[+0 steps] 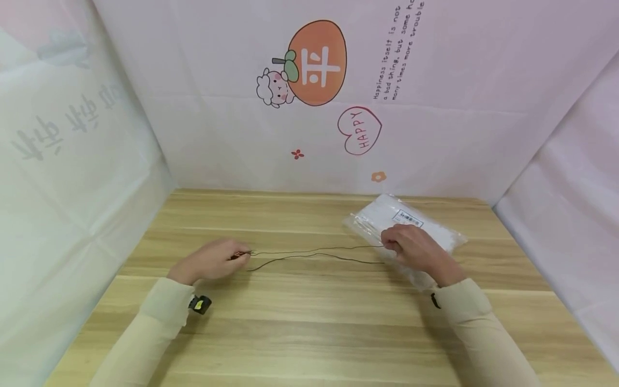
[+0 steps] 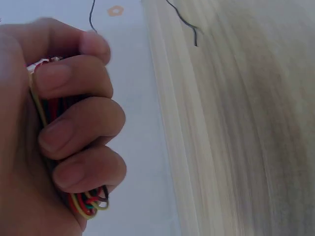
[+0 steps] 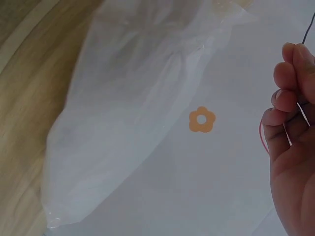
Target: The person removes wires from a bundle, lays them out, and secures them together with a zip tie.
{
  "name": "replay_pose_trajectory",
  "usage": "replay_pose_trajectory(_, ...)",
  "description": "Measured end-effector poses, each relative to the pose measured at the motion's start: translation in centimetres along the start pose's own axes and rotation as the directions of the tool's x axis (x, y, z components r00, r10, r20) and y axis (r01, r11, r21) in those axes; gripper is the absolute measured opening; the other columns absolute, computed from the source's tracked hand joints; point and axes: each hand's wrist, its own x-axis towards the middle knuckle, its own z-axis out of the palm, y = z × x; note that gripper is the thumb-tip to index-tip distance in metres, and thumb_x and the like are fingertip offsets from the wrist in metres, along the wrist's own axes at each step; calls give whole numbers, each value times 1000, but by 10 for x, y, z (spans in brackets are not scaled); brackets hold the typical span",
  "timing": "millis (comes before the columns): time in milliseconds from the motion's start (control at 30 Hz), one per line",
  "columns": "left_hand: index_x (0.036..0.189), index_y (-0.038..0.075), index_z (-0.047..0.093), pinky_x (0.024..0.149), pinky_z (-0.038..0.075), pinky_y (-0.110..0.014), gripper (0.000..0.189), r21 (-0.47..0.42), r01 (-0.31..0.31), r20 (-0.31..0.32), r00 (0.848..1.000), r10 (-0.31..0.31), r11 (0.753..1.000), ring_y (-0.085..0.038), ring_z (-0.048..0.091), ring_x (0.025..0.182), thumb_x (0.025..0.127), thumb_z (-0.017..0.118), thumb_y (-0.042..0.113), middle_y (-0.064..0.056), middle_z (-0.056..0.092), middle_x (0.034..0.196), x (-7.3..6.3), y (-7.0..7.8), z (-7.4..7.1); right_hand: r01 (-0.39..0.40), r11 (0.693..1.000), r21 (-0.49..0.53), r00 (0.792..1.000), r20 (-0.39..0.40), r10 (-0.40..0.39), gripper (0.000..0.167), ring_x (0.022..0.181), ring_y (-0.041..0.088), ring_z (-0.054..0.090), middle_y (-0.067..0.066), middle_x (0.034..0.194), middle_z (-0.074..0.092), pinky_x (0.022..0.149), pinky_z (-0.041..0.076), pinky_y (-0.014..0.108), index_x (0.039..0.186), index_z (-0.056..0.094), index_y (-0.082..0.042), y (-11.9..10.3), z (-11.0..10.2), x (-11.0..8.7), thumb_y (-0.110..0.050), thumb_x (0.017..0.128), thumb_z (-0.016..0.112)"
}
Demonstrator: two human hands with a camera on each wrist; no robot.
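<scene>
My left hand [image 1: 215,260] grips a folded bundle of thin coloured strands, like cord or wire [image 2: 90,205]. Red, green, yellow and dark strands show between its curled fingers in the left wrist view. A thin dark strand [image 1: 309,250] runs from there across to my right hand [image 1: 413,248], whose thumb and fingertips pinch it. Below it a second dark line [image 1: 285,258] stretches over the tabletop; whether it is a strand or a shadow I cannot tell. In the right wrist view a red strand [image 3: 261,135] bows out beside the right fingers.
A clear plastic bag [image 1: 437,232] with white contents and a barcode label lies at the right rear, partly beneath the right hand. The wooden table [image 1: 280,333] is bounded by white cloth walls, the back one [image 1: 217,140] printed with cartoons.
</scene>
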Motion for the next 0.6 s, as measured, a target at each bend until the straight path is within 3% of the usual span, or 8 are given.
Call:
replay_pose_trajectory(133, 74, 22, 50, 64, 38, -24, 37, 91, -46, 6, 999, 45, 995, 0, 35, 61, 111, 53, 18, 13, 41, 70, -2, -2, 2, -29, 999, 24, 998, 60, 27, 41, 70, 5, 39, -13, 69, 41, 66, 35, 25, 74, 49, -17, 2, 1, 0, 22, 80, 55)
replay_pose_trajectory(433, 74, 20, 47, 61, 34, -23, 37, 199, -43, -11, 999, 46, 979, -2, 32, 61, 110, 54, 16, 10, 37, 67, -4, -6, 4, -21, 995, 94, 989, 144, 7, 38, 68, 4, 39, -11, 69, 43, 64, 34, 24, 73, 51, -13, 1, 4, 1, 23, 85, 58)
replay_pose_trajectory(533, 81, 18, 60, 65, 44, -29, 29, 260, -62, -16, 998, 68, 964, -4, 47, 67, 109, 55, 18, 9, 58, 75, -7, -7, 5, -16, 996, 90, 985, 170, 0, 36, 67, 3, 39, -10, 68, 47, 64, 34, 23, 72, 53, -12, 2, 5, 0, 22, 84, 58)
replay_pose_trajectory(600, 92, 15, 71, 74, 54, -35, 23, 302, -64, -24, 997, 75, 951, -11, 64, 78, 109, 55, 20, 5, 74, 91, -10, -7, 6, -17, 997, 81, 984, 176, 3, 36, 66, 3, 39, -10, 67, 48, 64, 35, 23, 72, 54, -11, 3, 6, 0, 22, 83, 57)
